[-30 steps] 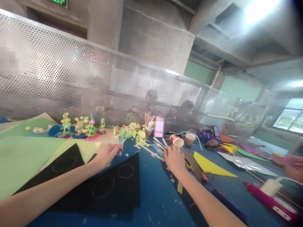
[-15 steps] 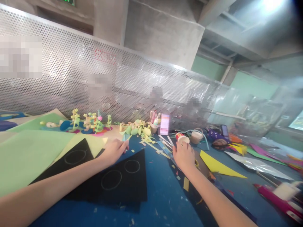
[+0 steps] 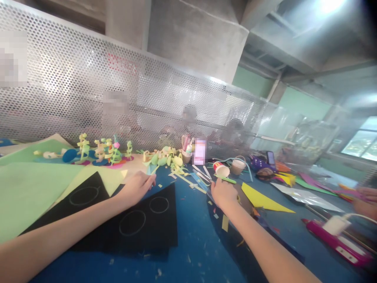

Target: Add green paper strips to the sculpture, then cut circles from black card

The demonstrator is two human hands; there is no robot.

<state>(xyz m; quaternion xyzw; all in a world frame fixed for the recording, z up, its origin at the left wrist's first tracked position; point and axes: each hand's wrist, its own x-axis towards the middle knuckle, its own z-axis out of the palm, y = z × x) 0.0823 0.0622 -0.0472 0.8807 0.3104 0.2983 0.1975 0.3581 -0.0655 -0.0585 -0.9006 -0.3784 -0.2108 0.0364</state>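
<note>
**Head view.**

- Left hand [image 3: 137, 188]: rests on the upper corner of the black sheet [image 3: 141, 228]. The fingers are loosely curled towards some paper scraps, and I cannot tell whether they pinch anything.
- Black sheet: lies flat on the blue surface [image 3: 194, 251], just before the person, with three circles drawn on it. It looks like thin paper, so probably light, floppy and easy to crease. It is best taken by an edge or corner, away from the circles.
- Right hand [image 3: 224, 193]: seen from the back, so the fingers are hidden and I cannot tell its grip. A green stick [image 3: 229, 180] shows just beyond the fingers. It is slim and probably light, best pinched mid-length.
- Containers:
  - Paper cup [image 3: 221, 170], tipped on its side, contents not visible.
  - Brown cup [image 3: 237, 166], upright, contents not visible.
  - Small pot [image 3: 185, 156], holding upright pens.
- Also present:
  - Yellow triangle [image 3: 262, 199].
  - Green sheet [image 3: 26, 188].
  - Row of paper figures [image 3: 100, 151] before the perforated screen [image 3: 118, 90].
  - Pink device [image 3: 338, 241].
  - Another person's hand [image 3: 365, 204] at the right edge.
</note>
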